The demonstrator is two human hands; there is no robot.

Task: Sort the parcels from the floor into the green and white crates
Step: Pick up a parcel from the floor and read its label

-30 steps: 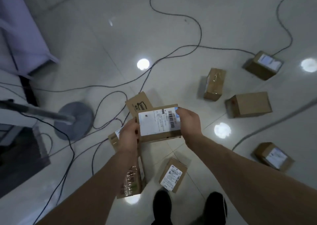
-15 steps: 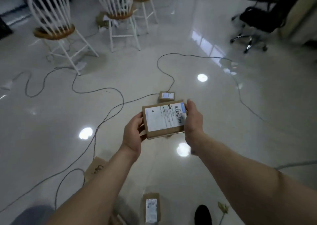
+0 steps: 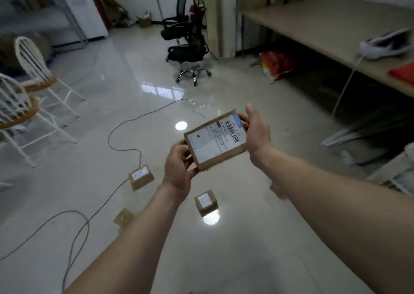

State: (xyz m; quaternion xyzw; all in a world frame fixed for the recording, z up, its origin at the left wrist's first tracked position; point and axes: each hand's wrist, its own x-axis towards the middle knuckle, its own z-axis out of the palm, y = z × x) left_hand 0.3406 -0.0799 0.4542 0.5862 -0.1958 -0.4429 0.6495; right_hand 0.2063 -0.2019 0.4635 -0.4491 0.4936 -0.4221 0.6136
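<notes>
**Fingers [image 3: 189,159] of the left hand [image 3: 178,172] and right hand [image 3: 257,134] clamp the held parcel [image 3: 216,141] in mid-air**

Glossy pale floor [image 3: 235,260] spreads below the held parcel on all sides. A long wooden worktop [image 3: 324,22] runs up and to the right of the held parcel, with a red bag [image 3: 276,64] on the floor beneath it. Two black office chairs [image 3: 189,49] stand well beyond the held parcel, and two white spindle-back chairs [image 3: 33,74] stand far to its left. A dark cable [image 3: 125,128] snakes over the floor left of the held parcel.

The held parcel is a flat brown box, tilted with its right end higher and its white barcode label facing the camera. The left hand grips its lower left corner, thumb on the near edge and fingers curled underneath. The right hand grips its upper right end, thumb raised and fingers wrapped behind the edge.

Three smaller brown parcels lie on the floor below the held parcel: a labelled parcel [image 3: 141,177] to the lower left, a cube-like parcel [image 3: 206,202] almost straight below, and a small parcel [image 3: 124,218] lowest, partly behind the left forearm.
</notes>
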